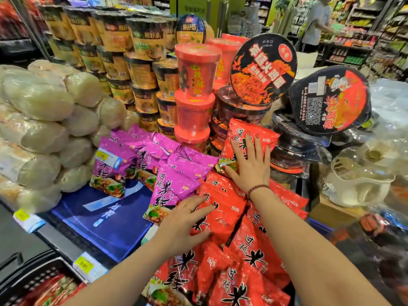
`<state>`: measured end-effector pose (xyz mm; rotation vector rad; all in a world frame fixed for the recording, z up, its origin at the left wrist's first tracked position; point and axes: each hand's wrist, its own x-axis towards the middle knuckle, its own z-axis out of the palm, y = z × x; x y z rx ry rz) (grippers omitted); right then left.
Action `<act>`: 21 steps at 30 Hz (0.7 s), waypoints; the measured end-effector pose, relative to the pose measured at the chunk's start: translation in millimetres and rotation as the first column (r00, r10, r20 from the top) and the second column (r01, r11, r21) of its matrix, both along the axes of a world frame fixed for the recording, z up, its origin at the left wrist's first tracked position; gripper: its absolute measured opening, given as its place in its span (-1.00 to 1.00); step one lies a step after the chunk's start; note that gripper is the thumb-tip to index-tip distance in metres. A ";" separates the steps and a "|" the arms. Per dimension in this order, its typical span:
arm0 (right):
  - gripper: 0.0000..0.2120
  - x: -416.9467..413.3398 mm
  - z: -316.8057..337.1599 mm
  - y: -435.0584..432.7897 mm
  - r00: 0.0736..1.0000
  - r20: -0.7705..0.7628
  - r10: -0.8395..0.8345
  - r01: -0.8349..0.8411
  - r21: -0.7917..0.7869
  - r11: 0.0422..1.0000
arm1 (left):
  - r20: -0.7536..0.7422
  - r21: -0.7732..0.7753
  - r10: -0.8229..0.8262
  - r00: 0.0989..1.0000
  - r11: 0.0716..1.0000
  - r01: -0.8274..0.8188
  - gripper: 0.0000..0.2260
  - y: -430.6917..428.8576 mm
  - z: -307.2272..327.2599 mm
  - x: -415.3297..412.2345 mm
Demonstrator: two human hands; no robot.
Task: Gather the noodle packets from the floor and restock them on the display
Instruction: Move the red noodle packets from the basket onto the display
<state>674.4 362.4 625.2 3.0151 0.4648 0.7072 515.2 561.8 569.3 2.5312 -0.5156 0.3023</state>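
**Both palms flat on the red noodle packets**

I see the display [103, 219], a blue-topped stand, running from near left to far right. Pale bagged bundles [37, 120] are stacked at its left, tan noodle cups [136, 69] tower at the far side, and red tubs [194, 85] and black bowls [262, 67] stand to the right of those. A heap of red noodle packets [254, 250] fills the near right of the display, with purple packets [172, 184] just beside it on the left. My right hand [249, 166] lies on the top red packet [247, 133], which leans against the black bowls; its fingers are spread and straight, clamping nothing. My left hand [187, 221] presses a nearer red packet, its fingers likewise apart. A beaded bracelet [258, 188] circles the right wrist.
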 end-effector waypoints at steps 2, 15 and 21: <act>-0.25 0.4 -1.2 1.6 1.000 -0.008 -0.011 0.011 -0.018 1.000 | -0.020 0.011 0.010 1.000 1.000 -0.010 -0.47 -3.9 -1.2 6.3; -0.31 -15.0 14.5 12.9 0.998 -0.066 -0.003 0.004 0.008 1.000 | -0.032 0.039 0.014 0.999 0.999 -0.012 -0.49 4.1 8.0 2.3; -0.50 -70.8 11.2 56.8 0.963 0.064 0.263 -0.270 0.178 0.946 | 0.057 -0.036 0.155 0.986 0.988 -0.153 -0.56 57.5 24.8 -33.1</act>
